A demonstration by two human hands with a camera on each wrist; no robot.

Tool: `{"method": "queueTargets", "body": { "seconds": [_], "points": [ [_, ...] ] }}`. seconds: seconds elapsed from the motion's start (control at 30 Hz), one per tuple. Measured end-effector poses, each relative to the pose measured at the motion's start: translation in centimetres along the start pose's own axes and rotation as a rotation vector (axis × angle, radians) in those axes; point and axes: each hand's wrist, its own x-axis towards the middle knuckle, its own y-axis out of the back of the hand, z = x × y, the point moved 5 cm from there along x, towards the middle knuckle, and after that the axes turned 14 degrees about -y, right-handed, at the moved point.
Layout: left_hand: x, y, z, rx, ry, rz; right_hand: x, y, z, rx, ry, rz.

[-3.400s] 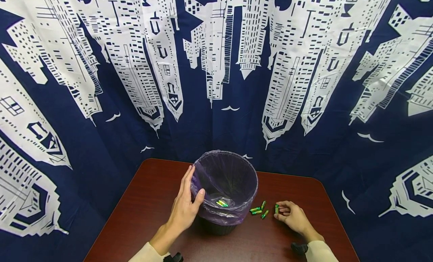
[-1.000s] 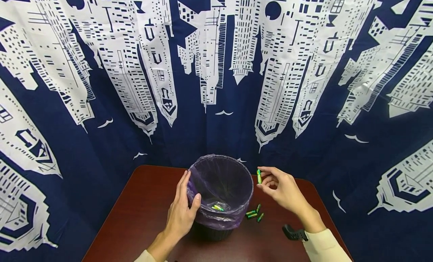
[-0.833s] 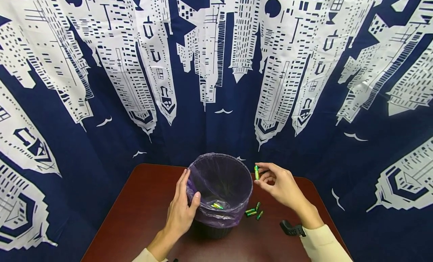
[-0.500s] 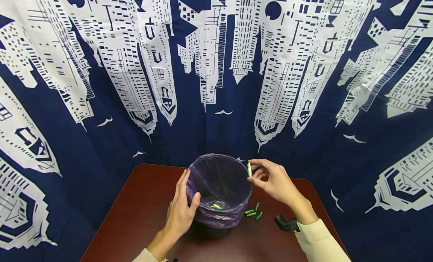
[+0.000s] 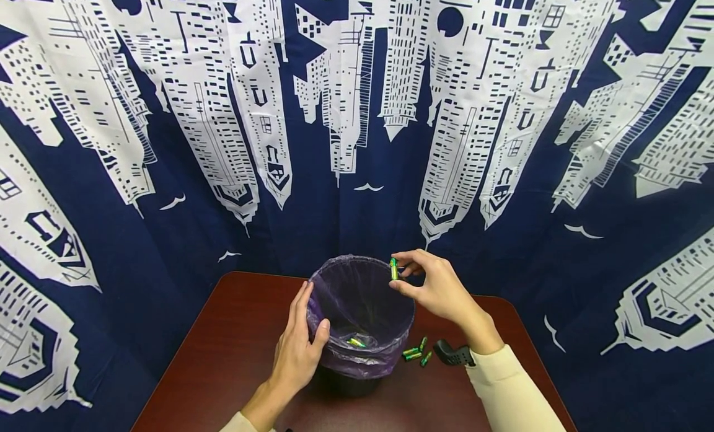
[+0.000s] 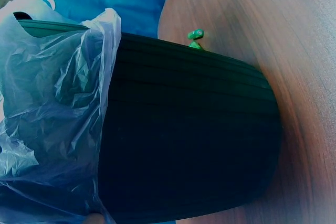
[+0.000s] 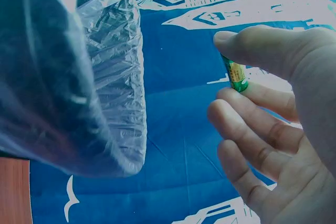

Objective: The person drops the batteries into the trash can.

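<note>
My right hand (image 5: 437,286) pinches a small green-and-yellow battery (image 5: 393,269) upright between thumb and fingertips, above the right rim of the bin. In the right wrist view the battery (image 7: 237,74) sits between the thumb and a finger, the other fingers loosely bent. A dark trash bin (image 6: 194,129) stands on the table, lined with a translucent purple bag (image 5: 365,365) folded over its rim. My left hand (image 5: 298,351) rests against the bin's left side, fingers straight, thumb spread toward the front. Green-and-yellow batteries (image 5: 357,343) lie at the bottom inside the bag.
Several more batteries (image 5: 414,354) lie in a loose group on the reddish-brown table (image 5: 223,345), right of the bin. Behind the table hangs a navy curtain (image 5: 312,227) with white buildings. A black wrist mount (image 5: 454,353) hangs under my right forearm.
My right hand has picked a battery up off the table, raised it and carried it left to over the bin's rim. The left hand has stayed on the bin.
</note>
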Motion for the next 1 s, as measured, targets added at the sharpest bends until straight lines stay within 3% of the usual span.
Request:
{"method": "queueTargets", "body": {
  "seconds": [0.5, 0.87, 1.0],
  "points": [
    [0.0, 0.0, 0.0, 0.015, -0.033, 0.005, 0.9, -0.8, 0.2, -0.021, -0.034, -0.009],
    [0.0, -0.1, -0.1, 0.011, -0.028, -0.008, 0.4, -1.5, 1.3, -0.072, -0.086, -0.056],
    [0.1, 0.0, -0.1, 0.010, -0.024, -0.009, 0.1, -1.5, 1.8, -0.065, -0.074, -0.036]
  ]
}}
